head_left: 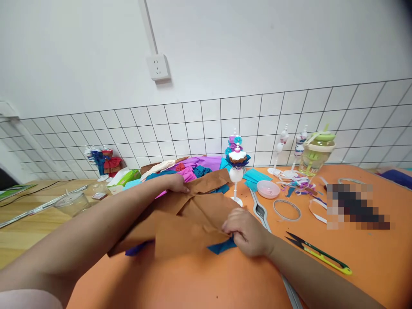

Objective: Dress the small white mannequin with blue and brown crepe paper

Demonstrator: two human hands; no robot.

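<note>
Between my hands spreads a large creased brown sheet of crepe paper (193, 227), partly folded over itself. My left hand (176, 183) is closed on its far edge. At the right edge, my right hand (246, 231) grips the sheet with curled fingers. A piece of dark blue paper (222, 246) shows under the sheet by my right hand. Just beyond stands a small white dress-form (236, 174) with a brown and blue ruffle; another decorated form in purple and turquoise is partly hidden behind it.
Thread snips (318, 253), a tape roll (287, 210) and a pink bowl (268, 189) lie on the right. A green-lidded bottle (317, 154) stands near the tiled wall beside slim white forms. Coloured paper (206, 164) is heaped at the back; a clear cup (71, 203) stands left.
</note>
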